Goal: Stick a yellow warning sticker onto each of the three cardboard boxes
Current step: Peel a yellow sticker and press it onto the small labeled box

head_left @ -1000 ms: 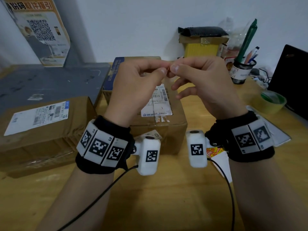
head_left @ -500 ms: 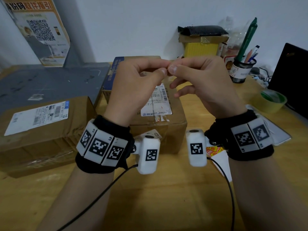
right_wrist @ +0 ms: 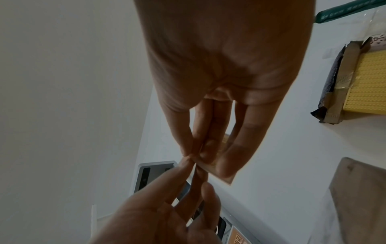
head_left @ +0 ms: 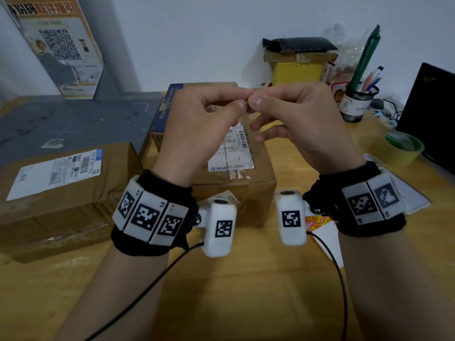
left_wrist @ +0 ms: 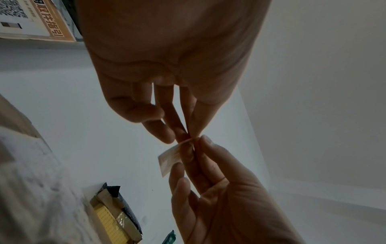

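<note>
Both hands are raised above the middle cardboard box (head_left: 246, 190). My left hand (head_left: 242, 102) and right hand (head_left: 256, 98) meet fingertip to fingertip and both pinch one small yellow sticker (head_left: 248, 104), mostly hidden by the fingers. The left wrist view shows the sticker (left_wrist: 169, 159) as a pale slip hanging below the left hand (left_wrist: 186, 136) and the right hand (left_wrist: 198, 143). In the right wrist view a piece of the sticker (right_wrist: 225, 142) shows between the right hand's (right_wrist: 194, 153) fingers. A second box (head_left: 66, 185) lies at the left. A third box (head_left: 204, 86) stands behind.
A sticker sheet (head_left: 317, 221) lies on the wooden table (head_left: 234, 291) under my right wrist. A tape roll (head_left: 398, 151), a pen cup (head_left: 358, 104), a black screen (head_left: 433, 114) and a yellow box (head_left: 298, 72) stand at the right and back. A grey mat (head_left: 73, 119) lies at the left.
</note>
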Demonstrator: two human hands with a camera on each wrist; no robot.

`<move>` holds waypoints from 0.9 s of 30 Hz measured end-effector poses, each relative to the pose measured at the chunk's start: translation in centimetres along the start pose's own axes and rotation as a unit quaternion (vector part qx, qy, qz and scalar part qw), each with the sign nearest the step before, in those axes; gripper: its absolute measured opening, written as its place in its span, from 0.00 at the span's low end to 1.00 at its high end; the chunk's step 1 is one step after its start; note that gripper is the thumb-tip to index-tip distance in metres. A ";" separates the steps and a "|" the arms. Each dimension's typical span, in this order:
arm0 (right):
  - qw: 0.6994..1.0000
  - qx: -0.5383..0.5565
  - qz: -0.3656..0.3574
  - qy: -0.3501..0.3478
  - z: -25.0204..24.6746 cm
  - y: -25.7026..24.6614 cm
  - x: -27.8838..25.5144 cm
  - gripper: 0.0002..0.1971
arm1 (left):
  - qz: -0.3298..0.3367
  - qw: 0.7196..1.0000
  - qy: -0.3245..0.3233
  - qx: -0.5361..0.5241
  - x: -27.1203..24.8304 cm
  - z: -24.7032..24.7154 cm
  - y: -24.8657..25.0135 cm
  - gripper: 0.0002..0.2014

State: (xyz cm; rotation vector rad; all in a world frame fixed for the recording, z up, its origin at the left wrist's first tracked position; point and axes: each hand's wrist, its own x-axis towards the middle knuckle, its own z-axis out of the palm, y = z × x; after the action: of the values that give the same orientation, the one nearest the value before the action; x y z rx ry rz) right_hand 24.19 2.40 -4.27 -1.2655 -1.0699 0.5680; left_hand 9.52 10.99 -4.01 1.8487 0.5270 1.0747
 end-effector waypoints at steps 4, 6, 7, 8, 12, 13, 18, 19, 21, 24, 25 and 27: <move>1.000 -0.003 -0.001 0.000 0.0 0.0 0.0 0.03 | 0.002 1.000 0.000 0.004 0.0 0.0 0.0 0.11; 1.000 -0.005 -0.002 -0.002 0.0 0.0 0.0 0.03 | 0.004 1.000 0.001 0.004 0.0 0.0 0.0 0.10; 1.000 -0.005 -0.003 -0.002 0.0 0.0 0.0 0.03 | 0.003 1.000 0.001 0.005 0.0 0.0 0.0 0.10; 1.000 -0.006 -0.003 -0.003 0.0 0.0 0.0 0.04 | 0.002 1.000 0.002 0.008 0.0 0.0 0.0 0.10; 1.000 -0.005 -0.010 -0.001 0.0 0.0 0.0 0.05 | -0.004 1.000 0.001 0.012 0.0 0.0 0.0 0.10; 1.000 -0.004 -0.012 0.001 0.0 0.0 0.0 0.05 | -0.003 1.000 0.002 0.013 0.0 0.0 0.0 0.10; 0.999 -0.008 -0.032 0.011 -0.1 0.2 0.1 0.05 | -0.016 1.000 -0.001 0.016 -0.1 0.1 0.1 0.10; 0.999 -0.013 -0.037 0.014 -0.1 0.2 0.2 0.05 | -0.018 1.000 -0.003 0.016 -0.1 0.1 0.1 0.09; 0.998 -0.029 -0.051 0.017 0.0 0.4 0.2 0.05 | -0.020 1.000 -0.006 0.013 -0.2 0.1 0.2 0.08; 0.997 -0.047 -0.065 0.019 0.0 0.6 0.3 0.06 | -0.019 1.000 -0.004 0.009 -0.1 0.2 0.2 0.07; 0.996 -0.050 -0.066 0.019 0.0 0.6 0.2 0.06 | -0.021 1.000 -0.002 0.008 -0.1 0.2 0.1 0.06; 0.996 -0.053 -0.066 0.018 0.0 0.5 0.2 0.06 | -0.029 1.000 0.006 0.005 0.0 0.1 0.0 0.06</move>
State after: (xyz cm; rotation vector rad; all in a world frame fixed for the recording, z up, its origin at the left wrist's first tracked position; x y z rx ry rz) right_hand 24.40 2.70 -4.69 -1.2811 -1.1565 0.3922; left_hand 9.63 10.89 -4.03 1.8259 0.5905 1.0463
